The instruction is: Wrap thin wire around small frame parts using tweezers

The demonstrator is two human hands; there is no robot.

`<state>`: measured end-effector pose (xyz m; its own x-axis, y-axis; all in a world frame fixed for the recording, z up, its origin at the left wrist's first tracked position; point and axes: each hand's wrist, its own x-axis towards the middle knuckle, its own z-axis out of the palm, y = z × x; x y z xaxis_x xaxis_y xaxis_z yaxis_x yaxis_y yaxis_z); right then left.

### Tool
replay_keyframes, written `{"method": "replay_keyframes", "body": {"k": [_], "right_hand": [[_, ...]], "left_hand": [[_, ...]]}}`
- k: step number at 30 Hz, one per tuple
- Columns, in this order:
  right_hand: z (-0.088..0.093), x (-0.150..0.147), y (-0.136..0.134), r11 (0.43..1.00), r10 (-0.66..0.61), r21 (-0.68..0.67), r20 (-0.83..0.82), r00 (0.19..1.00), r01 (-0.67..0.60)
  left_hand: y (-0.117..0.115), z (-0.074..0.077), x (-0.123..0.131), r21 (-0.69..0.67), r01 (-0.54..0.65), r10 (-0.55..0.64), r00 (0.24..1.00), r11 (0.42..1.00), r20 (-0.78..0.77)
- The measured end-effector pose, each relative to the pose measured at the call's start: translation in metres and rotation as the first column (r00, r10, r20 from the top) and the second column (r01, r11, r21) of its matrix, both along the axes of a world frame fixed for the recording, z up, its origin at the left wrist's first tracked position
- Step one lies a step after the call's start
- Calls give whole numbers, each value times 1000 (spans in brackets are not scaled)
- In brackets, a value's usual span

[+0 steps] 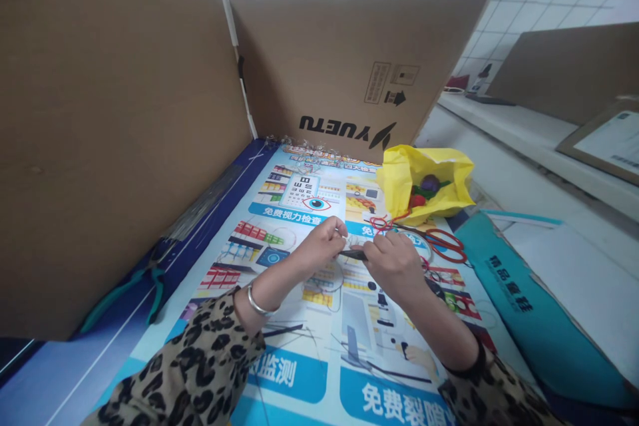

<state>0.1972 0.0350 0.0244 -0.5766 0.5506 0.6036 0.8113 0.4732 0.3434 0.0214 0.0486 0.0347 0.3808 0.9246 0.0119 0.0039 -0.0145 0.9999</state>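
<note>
Over the middle of the printed poster, my left hand (322, 241) is closed in a pinch; whatever sits between its fingertips is too small to make out. Close by on the right, my right hand (395, 265) is wrapped round a dark, narrow, pointed piece (353, 255), whose tip reaches toward the left fingertips. Its kind is unclear, since the fingers cover most of it. Loose red cord (382, 223) lies just beyond my right hand. Orange-handled scissors (446, 246) rest to the right of that hand. Thin wires (287, 331) are scattered below my wrists.
Tall cardboard panels (349, 66) stand behind and at the left. A yellow paper bag (397, 176) with coloured balls of yarn stands at the back right. Teal-handled pliers (157, 293) and a bundle of wires (207, 203) lie left. A turquoise box (529, 306) is at the right.
</note>
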Motion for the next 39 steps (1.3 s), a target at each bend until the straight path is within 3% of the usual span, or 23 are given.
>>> {"method": "replay_keyframes", "body": {"k": [4,9,19,39], "right_hand": [[-2,-2,0,998,-11,-56,-16,1000,10],[-5,-2,2,994,0,-106,-37,999,-4],[-3,-2,1,999,-3,-53,-47,999,1],[-8,-1,3,990,15,-140,-95,995,-29]], "left_hand": [[1,2,-4,44,13,-12,999,999,-43],[1,3,-5,26,61,-62,998,998,21],[3,-2,-4,-68,83,-74,989,994,125],[2,0,-5,-45,105,-98,986,993,131]]}}
